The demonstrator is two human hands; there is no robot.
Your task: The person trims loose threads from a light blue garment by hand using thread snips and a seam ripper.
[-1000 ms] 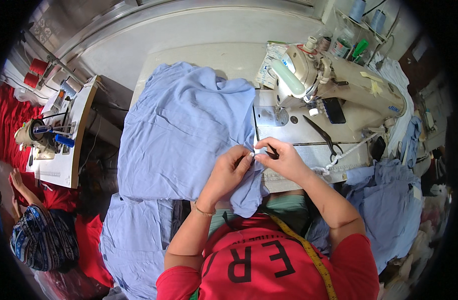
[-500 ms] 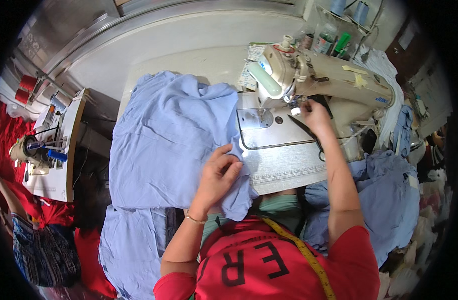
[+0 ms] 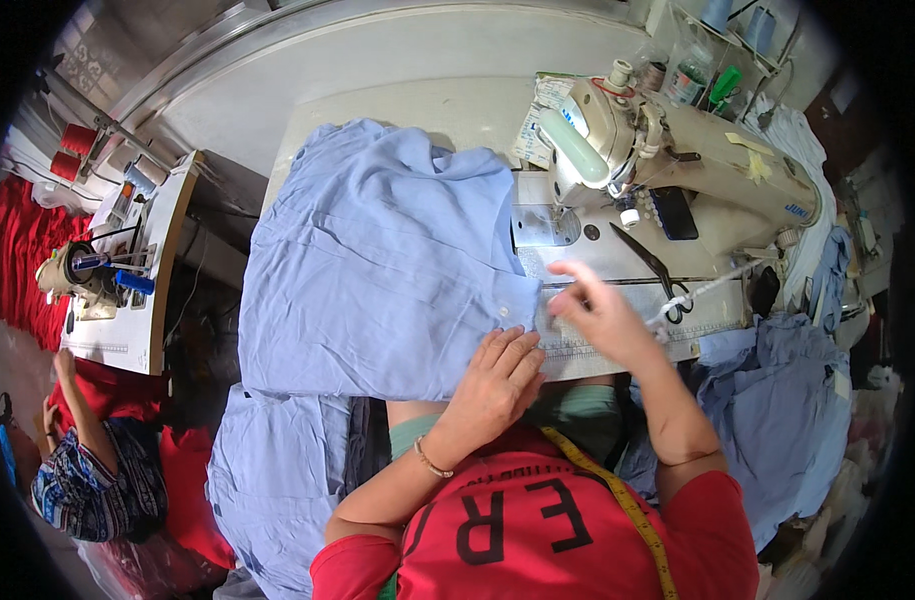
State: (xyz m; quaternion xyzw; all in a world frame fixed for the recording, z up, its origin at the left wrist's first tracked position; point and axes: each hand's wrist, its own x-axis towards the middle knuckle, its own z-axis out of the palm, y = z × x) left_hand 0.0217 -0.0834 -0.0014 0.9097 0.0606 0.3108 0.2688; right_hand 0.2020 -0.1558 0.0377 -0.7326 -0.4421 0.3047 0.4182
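Note:
A light blue garment (image 3: 377, 260) lies spread on the sewing table, with small pale buttons near its right edge. My left hand (image 3: 492, 385) rests on its near right corner, fingers stretched out over the cloth. Just right of that edge my right hand (image 3: 602, 315) hovers above the table, slightly blurred, its index finger extended and the others bent, with nothing visible in it. Beyond it stands a cream sewing machine (image 3: 717, 150). Black scissors (image 3: 652, 265) lie on the machine bed, beside a dark phone (image 3: 674, 214).
Blue cloth (image 3: 767, 410) is heaped at the right, and more blue cloth (image 3: 277, 480) hangs below the table's left side. A white cord (image 3: 722, 285) crosses near the scissors. At the far left, another person (image 3: 102, 480) sits by a second sewing machine (image 3: 72, 275) with red fabric.
My right hand has come back from beside the needle area toward the garment's edge, uncovering the phone. My left hand has shifted to the near corner, where the cloth now lies flatter.

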